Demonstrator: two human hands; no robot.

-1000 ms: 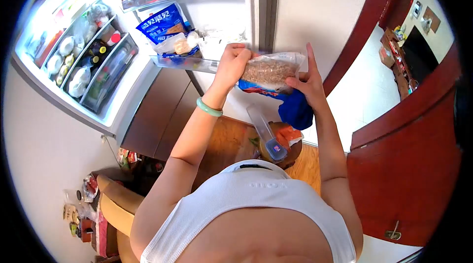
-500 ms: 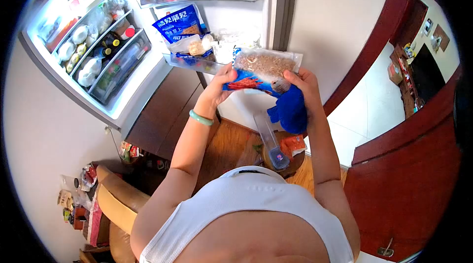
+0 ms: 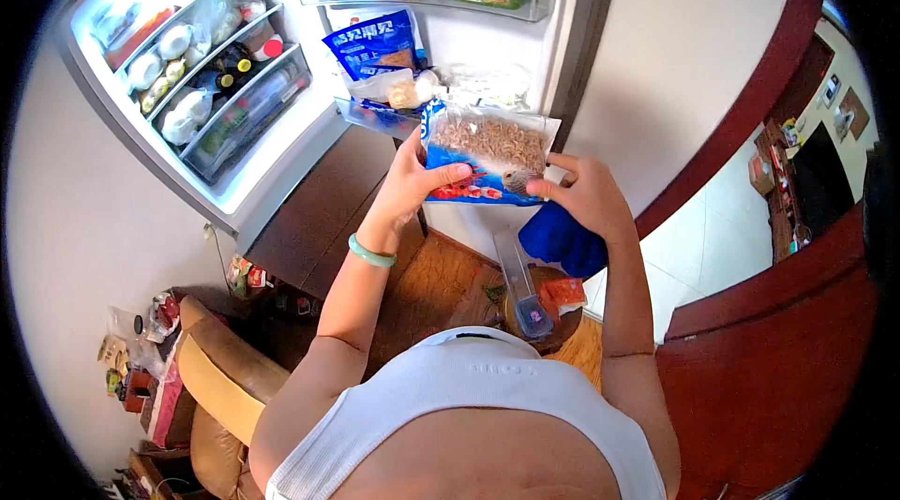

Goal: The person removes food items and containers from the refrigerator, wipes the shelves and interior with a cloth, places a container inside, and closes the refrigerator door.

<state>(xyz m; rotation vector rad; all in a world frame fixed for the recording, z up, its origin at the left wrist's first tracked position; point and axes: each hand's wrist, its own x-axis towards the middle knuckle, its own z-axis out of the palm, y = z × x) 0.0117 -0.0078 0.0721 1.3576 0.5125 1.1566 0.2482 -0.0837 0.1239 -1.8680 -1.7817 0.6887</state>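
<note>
In front of me is a blue-and-clear plastic food bag (image 3: 489, 139) of brownish dried bits, with red pictures on its blue lower part. My left hand (image 3: 419, 177) grips its left side, thumb across the front. On the right edge, the thumb and fingers of my right hand (image 3: 586, 195) pinch the lower corner. A bunched dark blue cloth (image 3: 564, 239) hangs just below the right hand; whether the hidden fingers hold it, I cannot make out. Behind the bag, the fridge's lower door shelf (image 3: 375, 116) holds another blue food bag (image 3: 375, 48).
The open fridge (image 3: 225, 209) at upper left has shelves of bags and bottles. Its upper door shelf (image 3: 539, 1) carries packages and a jar. Below the cloth, a long clear plastic container (image 3: 514, 266) stands by an orange packet (image 3: 562, 294). A brown armchair (image 3: 225, 350) is at lower left.
The bag has tilted to face me more and sits slightly lower. My right fingers have spread more along its edge, and the blue cloth hangs a little lower. The view has shifted left.
</note>
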